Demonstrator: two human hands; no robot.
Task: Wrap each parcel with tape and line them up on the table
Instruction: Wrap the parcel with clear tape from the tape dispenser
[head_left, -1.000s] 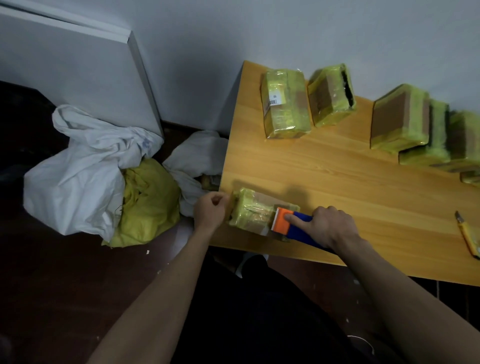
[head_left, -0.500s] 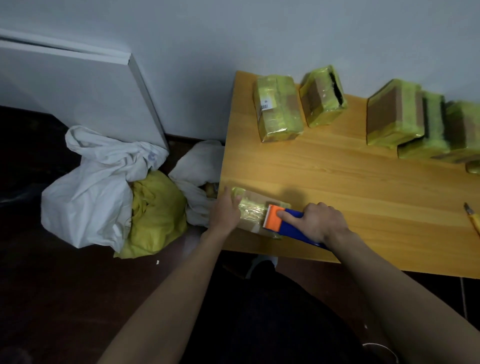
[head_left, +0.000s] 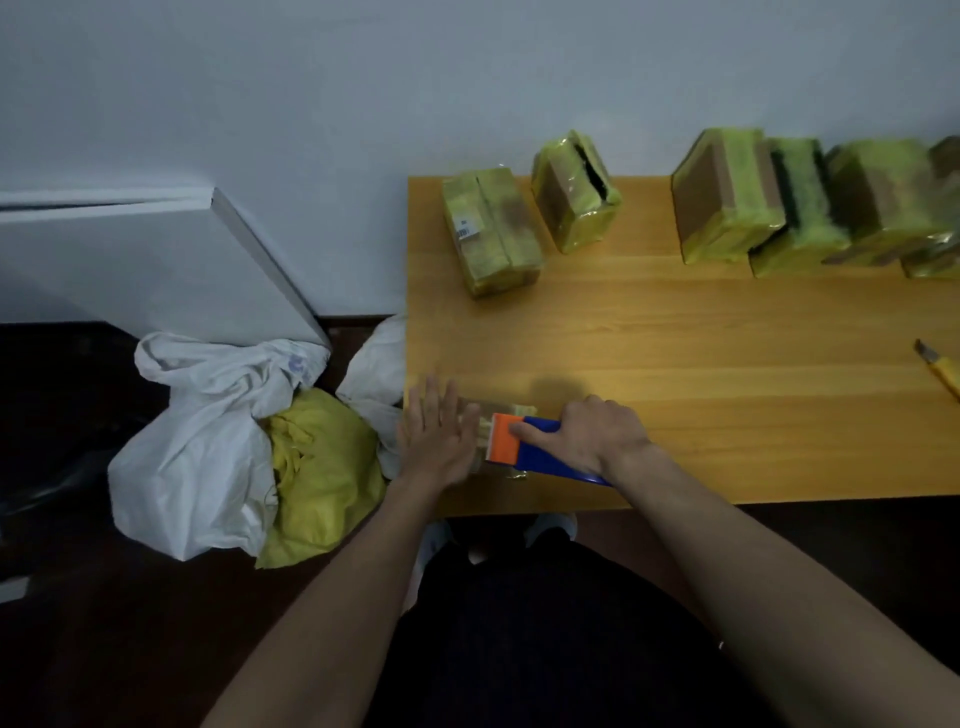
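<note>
While the left hand (head_left: 436, 441) is pressing flat, fingers straight, on the near-left parcel (head_left: 498, 410), the right hand (head_left: 587, 439) is gripping the blue-and-orange tape dispenser (head_left: 524, 447), index finger lying along its top. Dispenser's orange end is sitting against the parcel, at the surface's (head_left: 675, 332) front-left corner; most of the parcel is hidden under the hands.

Risks, as I judge them: the parcel is sitting right by the edge, so a pull on the tape could be dragging it off; flat palm only, so it could be sliding or twisting and the tape wrinkling.

Wrapped parcels (head_left: 727, 202) are lining up along the wall side. Yellow utility knife (head_left: 943, 369) is lying at right.

On the floor, a white sack (head_left: 208, 441) is sitting open, showing yellow material (head_left: 322, 457), can't tell what.
</note>
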